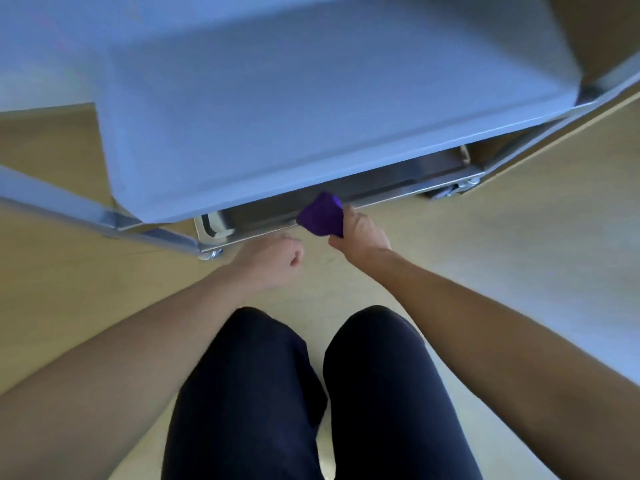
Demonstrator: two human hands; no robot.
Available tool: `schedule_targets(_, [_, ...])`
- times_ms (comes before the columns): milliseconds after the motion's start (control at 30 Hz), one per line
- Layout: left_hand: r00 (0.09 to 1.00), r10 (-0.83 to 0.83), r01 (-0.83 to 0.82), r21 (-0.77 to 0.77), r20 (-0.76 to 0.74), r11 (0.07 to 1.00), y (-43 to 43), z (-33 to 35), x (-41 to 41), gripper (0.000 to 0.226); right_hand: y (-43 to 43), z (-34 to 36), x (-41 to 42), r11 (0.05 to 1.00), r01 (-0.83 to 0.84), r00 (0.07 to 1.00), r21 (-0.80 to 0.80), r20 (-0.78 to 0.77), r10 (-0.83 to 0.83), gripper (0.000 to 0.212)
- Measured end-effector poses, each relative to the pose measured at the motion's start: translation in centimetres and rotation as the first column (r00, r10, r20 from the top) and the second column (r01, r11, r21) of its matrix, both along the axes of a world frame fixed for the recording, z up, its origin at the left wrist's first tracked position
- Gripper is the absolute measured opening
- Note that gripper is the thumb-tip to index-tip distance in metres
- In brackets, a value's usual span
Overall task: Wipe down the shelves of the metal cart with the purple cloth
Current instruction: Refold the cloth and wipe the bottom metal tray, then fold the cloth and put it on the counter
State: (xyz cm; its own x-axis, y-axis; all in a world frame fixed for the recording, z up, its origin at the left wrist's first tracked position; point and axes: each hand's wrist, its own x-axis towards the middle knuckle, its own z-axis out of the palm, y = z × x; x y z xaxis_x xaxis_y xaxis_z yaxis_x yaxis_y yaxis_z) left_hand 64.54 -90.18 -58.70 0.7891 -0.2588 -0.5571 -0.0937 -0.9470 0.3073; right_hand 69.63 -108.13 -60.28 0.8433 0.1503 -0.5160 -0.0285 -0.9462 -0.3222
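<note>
my right hand (360, 233) grasps the bunched purple cloth (322, 214) at the near rim of the grey metal cart's bottom shelf (381, 181); my left hand (273, 254), curled and empty, hovers just left.

The grey metal cart (311, 109) has smooth, dull-sheened shelves; the bunched purple cloth (322, 216) looks soft and matt; the pale wood-look floor (519, 244) is smooth.
</note>
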Motion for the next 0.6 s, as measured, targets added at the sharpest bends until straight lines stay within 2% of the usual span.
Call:
schedule_targets(67, [0.990,-0.039,0.036,-0.027,-0.139,0.999,-1.2,4.2,-1.8,0.019,-1.7,4.5,-2.7,1.000,0.019,0.999,0.013,-0.048,-0.019,0.041])
schedule_targets(133, [0.983,-0.061,0.056,-0.034,-0.172,0.998,-2.6,9.2,-3.3,0.017,-3.5,10.1,-5.0,0.997,0.046,0.995,0.062,-0.091,-0.040,0.037])
schedule_targets(200, [0.988,-0.094,0.091,-0.023,-0.120,0.996,-4.1,15.2,-4.4,0.014,-5.4,16.5,-7.1,0.991,0.081,0.993,0.105,-0.099,-0.071,0.033])
schedule_targets(333, [0.973,-0.194,0.194,0.014,0.124,0.981,-6.5,27.7,-6.3,0.014,-8.9,29.3,-10.5,0.978,0.155,0.988,0.141,-0.021,-0.153,0.032])
schedule_targets(400, [0.953,-0.228,0.233,-0.002,0.199,0.972,-7.6,32.9,-7.3,0.013,-10.6,34.9,-11.9,0.968,0.194,0.980,0.162,0.007,-0.197,0.032])
schedule_targets(500, [0.944,-0.275,0.286,-0.038,0.180,0.958,-9.4,38.3,-8.5,0.016,-13.3,41.7,-13.6,0.945,0.268,0.959,0.187,0.038,-0.279,0.033])
schedule_targets(600, [0.934,-0.345,0.353,-0.098,0.094,0.930,-12.1,41.3,-8.9,0.024,-16.7,45.7,-15.3,0.910,0.365,0.921,0.197,0.068,-0.384,0.035])
